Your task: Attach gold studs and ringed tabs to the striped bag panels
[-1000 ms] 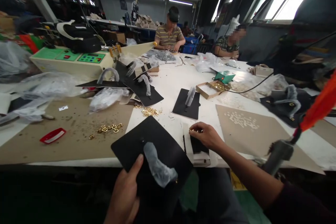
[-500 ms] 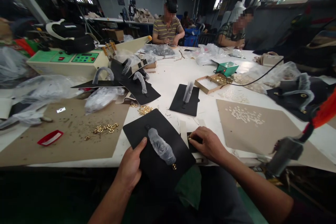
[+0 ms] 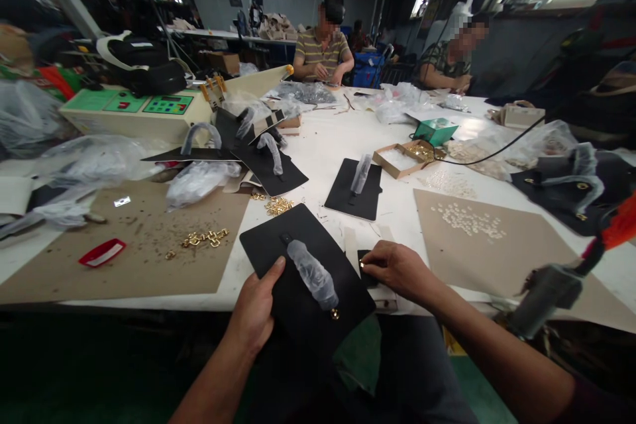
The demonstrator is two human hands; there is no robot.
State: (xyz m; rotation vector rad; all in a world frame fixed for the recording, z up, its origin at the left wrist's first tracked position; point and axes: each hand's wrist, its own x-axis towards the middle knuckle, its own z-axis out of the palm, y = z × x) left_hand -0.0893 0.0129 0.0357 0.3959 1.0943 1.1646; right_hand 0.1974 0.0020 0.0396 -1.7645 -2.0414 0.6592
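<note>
At the frame's lower centre, the left hand grips a black panel, seemingly light, stiffish and best held by its edge, its plastic-wrapped handle likely slippery, while the right hand pinches a tiny gold piece.

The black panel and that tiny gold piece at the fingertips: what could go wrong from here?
The black panel might tilt or slip: only the left hand is seen gripping it, partly beyond the edge of the table.

The small gold piece at the fingertips of the right hand could drop and be hard to spot.
</note>
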